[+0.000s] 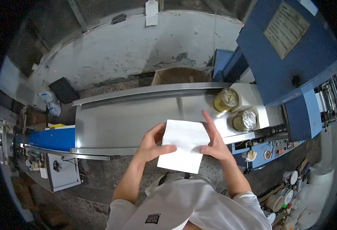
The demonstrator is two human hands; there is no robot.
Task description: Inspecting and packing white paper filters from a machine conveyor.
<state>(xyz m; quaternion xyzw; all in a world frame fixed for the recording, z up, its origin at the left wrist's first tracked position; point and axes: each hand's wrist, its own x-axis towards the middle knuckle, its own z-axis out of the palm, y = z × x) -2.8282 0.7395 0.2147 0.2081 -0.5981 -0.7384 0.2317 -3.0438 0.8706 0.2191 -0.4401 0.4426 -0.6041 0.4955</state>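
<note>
A white rectangular sheet or stack of paper (184, 143) is in front of my body, over the near edge of the metal table. My left hand (153, 143) is closed on its left side, the thumb lying on top and the fingers partly hidden behind. On the right side my right hand (216, 143) also holds it. That thumb presses the top face near the right edge, while the index finger points outward beyond the far right corner. What lies under the white paper cannot be seen.
The long metal table (130, 115) has a raised far rail. Two cans with clear film over them (226, 99) are at its right end, beside a blue machine (272, 50). A cardboard box (182, 76) lies behind. Several buckets (287, 195) are on the floor at right.
</note>
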